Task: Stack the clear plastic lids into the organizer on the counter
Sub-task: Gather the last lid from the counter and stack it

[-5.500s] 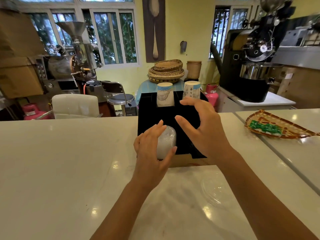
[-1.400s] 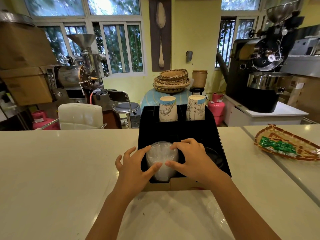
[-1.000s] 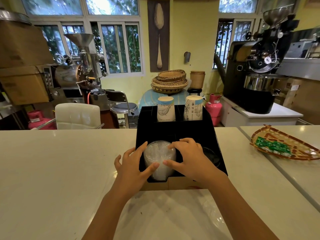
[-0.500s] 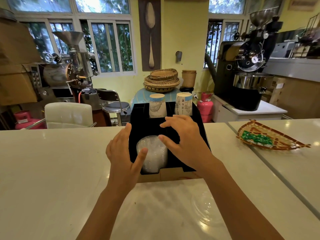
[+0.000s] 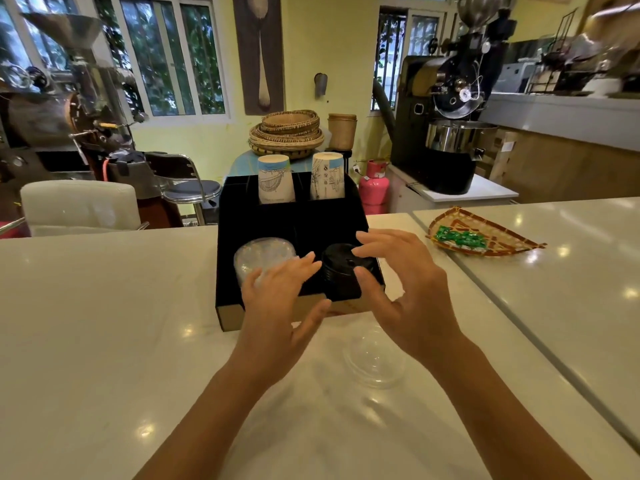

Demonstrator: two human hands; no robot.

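Observation:
A black organizer (image 5: 242,216) stands on the white counter (image 5: 104,323). A stack of clear plastic lids (image 5: 263,254) rests in its front left slot. A stack of black lids (image 5: 341,271) fills the front right slot. My left hand (image 5: 277,313) hovers open in front of the clear stack, fingers spread. My right hand (image 5: 405,292) is open too, its fingertips by the black lids. A loose clear lid (image 5: 375,358) lies on the counter below my right hand.
Two paper cup stacks (image 5: 275,180) stand in the organizer's back slots. A woven tray with green packets (image 5: 481,233) lies at the right, past a counter seam. Coffee roasters, a chair and baskets are behind the counter.
Both hands have let go of the clear lid stack, now left in the slot, and drawn back toward me. My right hand moved right, uncovering the black lids.

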